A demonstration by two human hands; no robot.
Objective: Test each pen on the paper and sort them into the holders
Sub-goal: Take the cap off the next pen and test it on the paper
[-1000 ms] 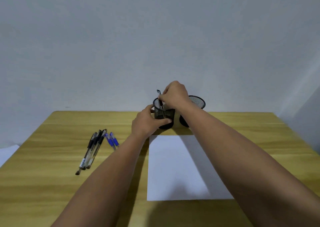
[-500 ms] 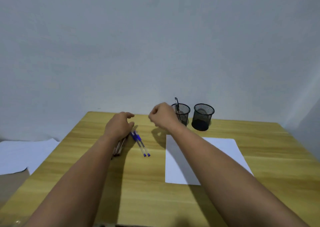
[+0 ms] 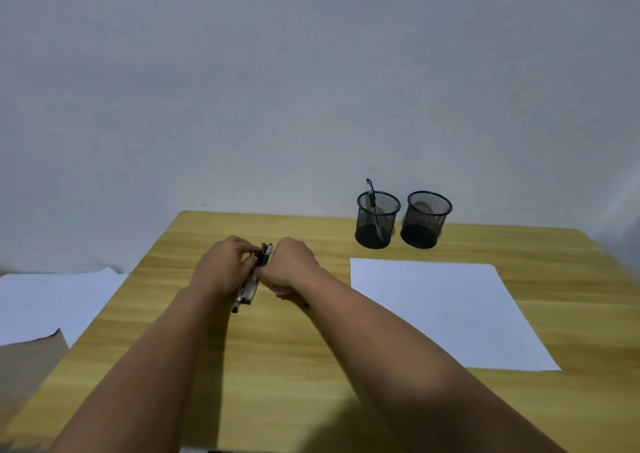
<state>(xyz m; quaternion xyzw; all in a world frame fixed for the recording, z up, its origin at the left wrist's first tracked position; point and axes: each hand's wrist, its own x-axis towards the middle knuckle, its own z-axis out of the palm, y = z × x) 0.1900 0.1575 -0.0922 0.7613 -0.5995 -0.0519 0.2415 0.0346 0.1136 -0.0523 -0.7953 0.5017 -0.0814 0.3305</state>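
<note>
My left hand [image 3: 221,269] grips the cap ends of a bundle of black pens [image 3: 247,293] lying on the wooden table [image 3: 277,366]. My right hand [image 3: 294,269] sits just right of the bundle, fingers curled down over the spot beside it. A small dark pen tip [image 3: 306,303] pokes out beside my right wrist; the rest of that pen is hidden. Two black mesh holders stand at the back: the left holder [image 3: 377,220] has one black pen [image 3: 370,191] in it, and the right holder [image 3: 428,220] shows none. A white sheet of paper [image 3: 443,314] lies in front of them.
The table's left edge runs diagonally beside my left forearm. Beyond it, lower down, lie white sheets [image 3: 52,300]. A plain wall stands right behind the holders.
Both hands left the holders and came to the pens at the left. The black pen stays in the left holder. My head has turned left, so the paper and holders appear further right.
</note>
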